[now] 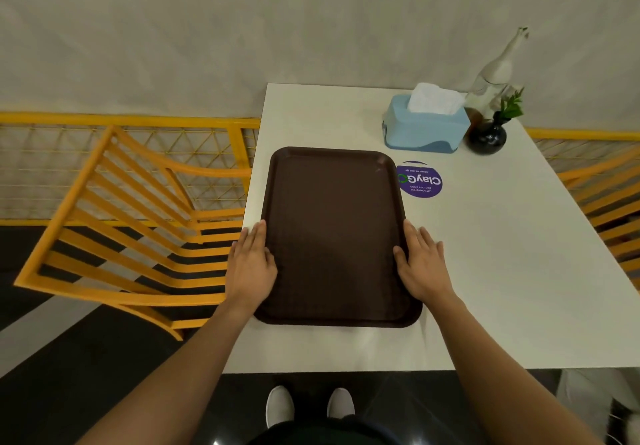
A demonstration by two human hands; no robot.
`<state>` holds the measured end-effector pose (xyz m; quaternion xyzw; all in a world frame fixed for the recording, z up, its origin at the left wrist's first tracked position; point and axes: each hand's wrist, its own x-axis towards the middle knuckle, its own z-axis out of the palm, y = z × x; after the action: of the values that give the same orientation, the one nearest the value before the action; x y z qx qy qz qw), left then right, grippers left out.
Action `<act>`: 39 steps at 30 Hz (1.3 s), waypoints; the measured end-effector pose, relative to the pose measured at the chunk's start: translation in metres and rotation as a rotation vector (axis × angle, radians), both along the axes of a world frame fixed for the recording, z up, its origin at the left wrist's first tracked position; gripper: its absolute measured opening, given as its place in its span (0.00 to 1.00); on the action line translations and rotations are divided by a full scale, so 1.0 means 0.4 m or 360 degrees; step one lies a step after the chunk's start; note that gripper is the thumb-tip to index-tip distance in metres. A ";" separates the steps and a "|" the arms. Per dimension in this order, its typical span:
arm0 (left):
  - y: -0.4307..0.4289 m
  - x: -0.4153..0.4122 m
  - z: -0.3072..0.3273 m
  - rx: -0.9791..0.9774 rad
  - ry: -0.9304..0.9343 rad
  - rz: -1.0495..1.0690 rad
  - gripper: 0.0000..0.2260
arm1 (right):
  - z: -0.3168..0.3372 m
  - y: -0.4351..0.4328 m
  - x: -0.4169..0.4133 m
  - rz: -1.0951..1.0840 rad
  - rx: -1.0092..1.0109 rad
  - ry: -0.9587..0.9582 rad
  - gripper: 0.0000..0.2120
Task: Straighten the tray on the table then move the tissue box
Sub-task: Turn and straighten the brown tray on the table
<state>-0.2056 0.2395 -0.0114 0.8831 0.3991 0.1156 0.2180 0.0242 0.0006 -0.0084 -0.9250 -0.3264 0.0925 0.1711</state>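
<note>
A dark brown rectangular tray [334, 209] lies on the white table [485, 271], its long sides running away from me. My left hand [251, 264] rests flat against the tray's left rim, fingers extended, thumb on the rim. On the tray's right rim my right hand [420, 262] lies the same way. A light blue tissue box [424, 129] with white tissue sticking out stands at the far right of the table, beyond the tray and apart from it.
A purple round sticker [420, 181] lies beside the tray's far right corner. A dark vase with a green sprig [488, 136] and a clear glass bottle [493, 77] stand right of the tissue box. Yellow chairs [131, 222] flank the table. A wall is behind.
</note>
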 end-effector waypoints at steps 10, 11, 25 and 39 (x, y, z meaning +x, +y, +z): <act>0.021 0.019 0.020 -0.0074 -0.0091 0.0002 0.25 | -0.003 0.043 0.034 -0.0011 -0.0031 0.0012 0.28; 0.020 0.017 0.019 -0.0101 -0.0111 0.0011 0.25 | -0.004 0.043 0.033 -0.0012 -0.0021 0.0013 0.28; 0.022 0.016 0.018 -0.0183 -0.0150 0.0035 0.25 | -0.016 0.042 0.037 -0.0060 -0.0042 0.0037 0.29; 0.066 -0.009 0.027 -0.0308 -0.0256 -0.0099 0.26 | 0.010 0.035 0.038 -0.0183 0.0258 0.0270 0.31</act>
<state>-0.2092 0.2658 -0.0004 0.8578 0.3620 0.1403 0.3370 0.0393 0.0144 -0.0043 -0.9142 -0.2635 0.1338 0.2772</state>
